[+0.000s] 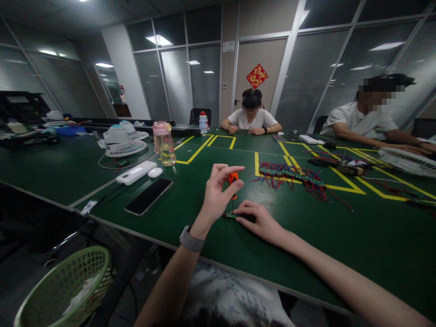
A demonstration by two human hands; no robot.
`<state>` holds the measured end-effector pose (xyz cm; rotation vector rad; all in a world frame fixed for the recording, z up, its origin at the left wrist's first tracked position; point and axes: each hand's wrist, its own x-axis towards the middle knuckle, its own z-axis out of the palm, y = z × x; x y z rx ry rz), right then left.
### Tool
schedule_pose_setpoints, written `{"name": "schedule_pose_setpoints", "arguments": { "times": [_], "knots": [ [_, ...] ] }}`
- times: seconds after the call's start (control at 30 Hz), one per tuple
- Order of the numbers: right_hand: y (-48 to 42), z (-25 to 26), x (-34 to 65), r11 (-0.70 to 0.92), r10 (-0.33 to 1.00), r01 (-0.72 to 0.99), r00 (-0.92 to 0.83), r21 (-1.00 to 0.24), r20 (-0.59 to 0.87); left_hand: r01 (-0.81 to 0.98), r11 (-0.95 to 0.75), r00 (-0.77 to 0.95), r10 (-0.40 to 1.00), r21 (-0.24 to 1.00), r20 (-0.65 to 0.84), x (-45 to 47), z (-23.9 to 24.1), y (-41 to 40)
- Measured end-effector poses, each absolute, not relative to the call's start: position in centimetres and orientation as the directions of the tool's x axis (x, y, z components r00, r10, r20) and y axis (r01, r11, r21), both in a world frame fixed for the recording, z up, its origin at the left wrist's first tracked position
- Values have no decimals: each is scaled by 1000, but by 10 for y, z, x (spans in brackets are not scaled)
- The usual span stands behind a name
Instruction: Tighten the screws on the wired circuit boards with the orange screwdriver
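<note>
Upright over the table stands a screwdriver (pixel 233 178) with an orange and black handle. My left hand (pixel 218 188) is closed around that handle, with the index finger reaching over its top. Its thin shaft points down at a small green circuit board (pixel 230 216) lying on the tabletop. My right hand (pixel 260 221) pinches the board at its right end, beside a dark piece (pixel 250 218) partly hidden by the fingers. Whether the screwdriver tip touches the board is too small to tell.
A row of circuit boards with red and blue wires (pixel 293 176) lies ahead right. To the left are a phone (pixel 149 196), a white power strip (pixel 136 172), a bottle (pixel 164 143) and white fans (pixel 124 141). Two people sit across the green table (pixel 190 200).
</note>
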<state>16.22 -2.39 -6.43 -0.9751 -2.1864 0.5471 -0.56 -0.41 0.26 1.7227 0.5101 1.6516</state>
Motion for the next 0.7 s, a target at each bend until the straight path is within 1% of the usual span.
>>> {"name": "schedule_pose_setpoints", "arguments": {
  "times": [0.03,0.13,0.2,0.3,0.37,0.43,0.53,0.6,0.7],
  "knots": [
    [-24,-64,162,632,769,486,-493,-604,407,-169,-692,123,691,702,712,-6,3,-4],
    [-25,-62,162,630,770,485,-491,-606,408,-275,-626,196,707,730,680,-5,3,-4],
    [-26,-61,162,626,773,488,-490,-608,403,-310,-600,200,717,737,668,-4,3,-3],
    [-26,-61,161,621,778,497,-487,-606,398,-197,-676,105,706,710,701,-5,3,-3],
    [-25,-62,162,625,775,497,-488,-602,401,-158,-702,94,689,694,718,-5,2,-3],
    [-25,-63,162,632,769,492,-492,-599,407,-233,-663,161,695,711,701,-4,1,-3],
    [-25,-64,162,632,769,492,-494,-599,406,-350,-563,258,710,749,655,-2,1,-3],
    [-25,-63,162,628,772,494,-492,-601,402,-332,-563,251,720,757,647,-2,2,-4],
    [-25,-62,162,626,774,495,-492,-603,399,-227,-643,195,706,731,681,-4,4,-5]
  ]
}}
